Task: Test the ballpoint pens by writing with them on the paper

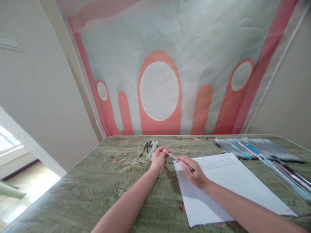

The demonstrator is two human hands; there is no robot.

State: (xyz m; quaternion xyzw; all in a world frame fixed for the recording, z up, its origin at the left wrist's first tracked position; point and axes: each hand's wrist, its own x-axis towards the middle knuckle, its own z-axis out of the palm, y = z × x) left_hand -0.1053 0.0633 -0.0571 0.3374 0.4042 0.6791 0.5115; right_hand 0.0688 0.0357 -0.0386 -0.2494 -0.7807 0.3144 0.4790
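Observation:
A slim pen (172, 156) with a clear barrel and a dark end spans the gap between my two hands, held above the paper's upper left corner. My right hand (194, 173) is closed around its dark end. At the other end, the fingertips of my left hand (159, 160) pinch the pen; whether a cap is between them is too small to tell. Below my right hand lies a white sheet of paper (225, 187) with rows of small handwriting along its top. Just behind my left hand, several black and white pen caps or short pen parts (151, 150) lie in a loose group.
A long row of grey pens (262, 149) lies at the back right of the wood-patterned table (97, 191). Nearer, several longer pens or refills (289, 176) lie along the right side. A wall with a pink and white printed covering (159, 94) stands behind the table.

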